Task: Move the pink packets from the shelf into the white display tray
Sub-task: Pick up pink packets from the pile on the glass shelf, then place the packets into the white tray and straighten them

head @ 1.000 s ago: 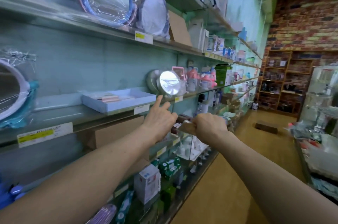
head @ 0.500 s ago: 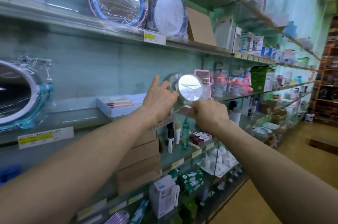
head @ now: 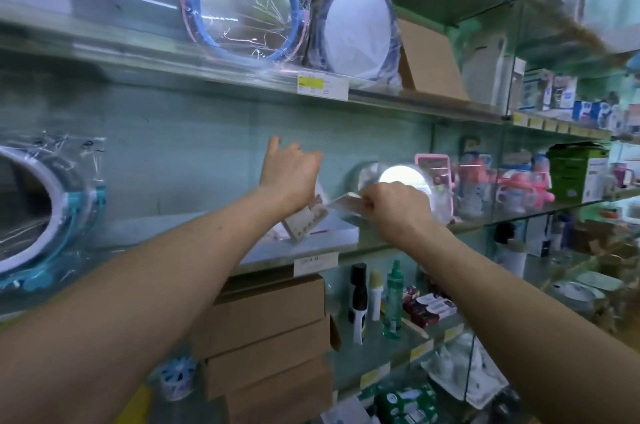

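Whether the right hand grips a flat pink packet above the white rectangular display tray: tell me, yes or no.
Yes, the right hand pinches the flat pink packet by one end, over the white rectangular display tray.

Pale green wall [head: 194, 133], with colour scattered all along the glass shelves [head: 398, 101].
The clear-wrapped round mirror [head: 242, 4] is rimmed bright blue; the round disc [head: 356, 25] beside it is white, edged dark navy. The flat paper packet [head: 343, 205] is pale pink, the tilted card packet [head: 304, 221] cream with rows of small brownish dots. The low display tray [head: 329, 240] is white, the stacked cardboard boxes [head: 266, 330] plain brown, the tall carton [head: 576, 174] green.
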The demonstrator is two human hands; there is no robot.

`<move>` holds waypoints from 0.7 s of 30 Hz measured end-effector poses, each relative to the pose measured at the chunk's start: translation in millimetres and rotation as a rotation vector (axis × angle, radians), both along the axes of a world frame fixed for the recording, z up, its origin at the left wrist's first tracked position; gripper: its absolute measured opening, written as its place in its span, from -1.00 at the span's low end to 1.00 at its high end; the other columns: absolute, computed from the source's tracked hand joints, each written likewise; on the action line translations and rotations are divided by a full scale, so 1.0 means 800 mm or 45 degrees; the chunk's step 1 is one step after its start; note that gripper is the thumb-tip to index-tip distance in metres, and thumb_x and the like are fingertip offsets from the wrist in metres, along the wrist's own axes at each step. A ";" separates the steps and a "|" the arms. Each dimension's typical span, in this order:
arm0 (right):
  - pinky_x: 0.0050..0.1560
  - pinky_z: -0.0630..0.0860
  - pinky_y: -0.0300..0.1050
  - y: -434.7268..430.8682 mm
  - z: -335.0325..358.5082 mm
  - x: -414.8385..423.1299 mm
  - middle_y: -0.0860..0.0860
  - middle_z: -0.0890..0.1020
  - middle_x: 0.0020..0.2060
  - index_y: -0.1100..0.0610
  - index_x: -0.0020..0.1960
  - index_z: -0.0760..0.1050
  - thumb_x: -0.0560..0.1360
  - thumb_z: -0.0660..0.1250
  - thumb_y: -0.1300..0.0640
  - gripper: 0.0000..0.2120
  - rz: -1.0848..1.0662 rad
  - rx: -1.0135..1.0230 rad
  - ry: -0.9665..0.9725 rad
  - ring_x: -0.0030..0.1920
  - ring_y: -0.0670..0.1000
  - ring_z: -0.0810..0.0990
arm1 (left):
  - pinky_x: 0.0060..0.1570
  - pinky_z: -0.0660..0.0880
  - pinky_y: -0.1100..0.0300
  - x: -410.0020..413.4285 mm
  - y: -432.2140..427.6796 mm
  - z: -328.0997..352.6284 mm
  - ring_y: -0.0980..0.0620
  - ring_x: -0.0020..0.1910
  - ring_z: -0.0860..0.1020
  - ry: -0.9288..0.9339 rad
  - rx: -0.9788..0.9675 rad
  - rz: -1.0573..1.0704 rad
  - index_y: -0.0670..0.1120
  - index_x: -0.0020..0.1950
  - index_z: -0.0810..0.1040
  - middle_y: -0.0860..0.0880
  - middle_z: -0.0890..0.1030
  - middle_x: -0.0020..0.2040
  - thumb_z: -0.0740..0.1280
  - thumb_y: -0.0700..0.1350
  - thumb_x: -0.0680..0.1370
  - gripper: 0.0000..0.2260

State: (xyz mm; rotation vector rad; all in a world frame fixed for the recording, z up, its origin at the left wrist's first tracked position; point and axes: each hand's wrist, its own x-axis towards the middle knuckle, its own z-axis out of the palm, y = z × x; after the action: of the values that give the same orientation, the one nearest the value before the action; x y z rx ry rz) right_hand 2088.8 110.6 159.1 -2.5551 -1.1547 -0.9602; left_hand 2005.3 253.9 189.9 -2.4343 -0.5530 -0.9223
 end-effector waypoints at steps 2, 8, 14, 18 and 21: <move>-0.23 0.32 -0.15 0.019 0.001 0.014 0.07 0.63 -0.12 0.07 -0.04 0.55 0.51 0.26 0.21 -0.89 0.045 0.001 -0.003 -0.08 0.15 0.60 | 0.05 0.32 0.12 0.017 0.027 0.001 -0.14 0.10 0.54 -0.139 -0.267 -0.007 -0.02 0.09 0.52 -0.12 0.63 0.06 0.20 -0.24 0.53 -0.78; -0.27 0.31 -0.15 0.068 -0.006 0.052 0.05 0.65 -0.14 0.05 -0.03 0.54 0.56 0.20 0.17 -0.86 0.172 0.073 0.002 -0.25 0.10 0.49 | 0.00 0.44 0.13 0.042 0.096 -0.007 -0.18 0.11 0.53 -0.411 -0.927 -0.045 -0.05 0.00 0.57 -0.11 0.60 0.14 0.20 -0.22 0.53 -0.82; -0.34 0.23 -0.15 0.114 -0.015 0.085 0.06 0.64 -0.12 0.05 -0.16 0.44 0.55 0.18 0.17 -0.86 0.348 0.069 0.015 -0.12 0.16 0.58 | -0.04 0.46 0.16 0.054 0.131 -0.017 -0.18 0.06 0.56 -0.582 -1.187 -0.076 -0.07 -0.08 0.57 -0.17 0.61 0.08 0.22 -0.25 0.53 -0.85; -0.28 0.26 -0.14 0.141 -0.028 0.105 0.01 0.51 -0.25 0.07 -0.35 0.25 0.49 0.17 0.29 -0.72 0.484 0.057 0.069 -0.22 0.12 0.42 | -0.23 0.42 0.24 0.058 0.141 -0.029 -0.13 -0.08 0.53 -0.660 -1.375 -0.063 -0.07 -0.09 0.56 -0.21 0.61 0.06 0.18 -0.31 0.54 -0.79; -0.27 0.26 -0.14 0.154 -0.032 0.122 0.01 0.47 -0.24 0.04 -0.33 0.27 0.45 0.16 0.35 -0.72 0.574 0.007 0.122 -0.21 0.09 0.39 | -0.29 0.38 0.27 0.060 0.143 -0.033 -0.07 -0.17 0.47 -0.722 -1.466 -0.009 -0.12 -0.03 0.59 -0.25 0.61 0.08 0.13 -0.37 0.53 -0.72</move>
State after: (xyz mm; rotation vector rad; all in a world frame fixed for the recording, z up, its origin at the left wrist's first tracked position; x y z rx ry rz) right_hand 2186.8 233.4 133.4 -2.1604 -1.5961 -0.7194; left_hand 2053.3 368.2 163.3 -3.0662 -1.6423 -1.6212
